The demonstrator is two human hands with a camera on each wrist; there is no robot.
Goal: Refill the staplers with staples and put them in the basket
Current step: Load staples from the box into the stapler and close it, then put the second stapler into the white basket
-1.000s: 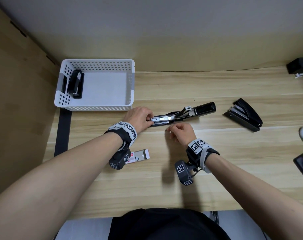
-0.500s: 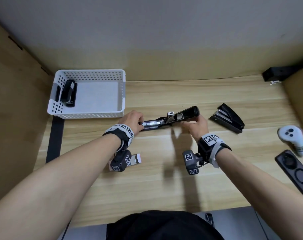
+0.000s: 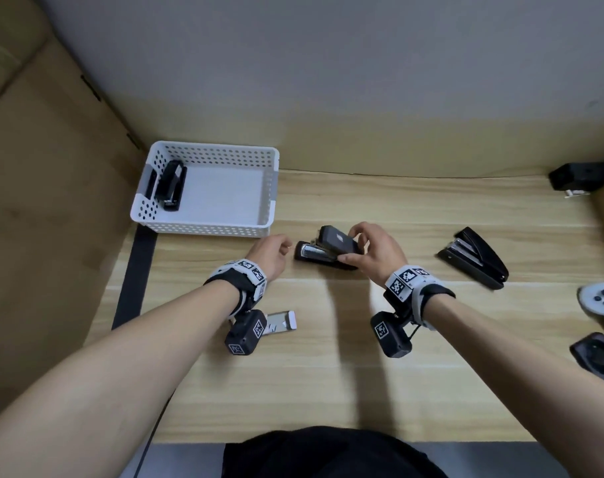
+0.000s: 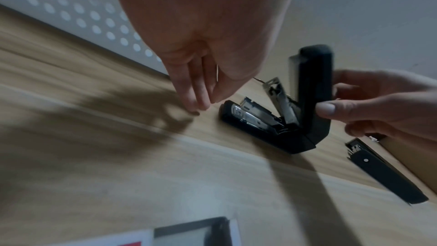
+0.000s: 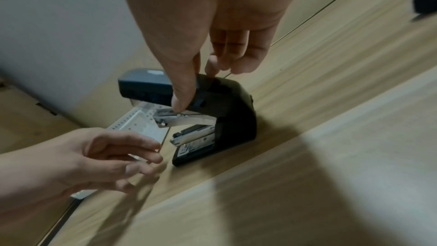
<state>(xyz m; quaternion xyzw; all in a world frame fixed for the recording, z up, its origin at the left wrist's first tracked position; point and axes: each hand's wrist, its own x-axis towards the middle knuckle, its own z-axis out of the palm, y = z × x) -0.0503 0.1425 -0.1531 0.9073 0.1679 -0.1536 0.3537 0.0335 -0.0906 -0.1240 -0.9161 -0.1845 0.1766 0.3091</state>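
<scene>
A black stapler [image 3: 323,253] lies on the wooden table in front of the white basket [image 3: 204,230]. My right hand [image 3: 348,246] pinches its top cover between thumb and fingers and holds the cover raised at an angle over the base [image 4: 267,134]. The metal staple channel [image 5: 189,134] shows under the cover. My left hand [image 3: 283,250] hovers just left of the stapler's nose, with relaxed fingers [image 4: 198,96] that hold nothing. One stapler [image 3: 171,189] lies inside the basket at its left wall. Another black stapler [image 3: 473,262] lies to the right.
A staple box [image 3: 281,322] lies below my left wrist. A further black stapler [image 3: 583,175] sits at the back right corner. A white controller [image 3: 602,301] and a black device [image 3: 597,357] lie at the right edge. Cardboard walls stand on the left and right.
The stapler lay unfolded flat; my right hand has swung its cover up and over toward the base. My left hand has let go of the stapler's front end.
</scene>
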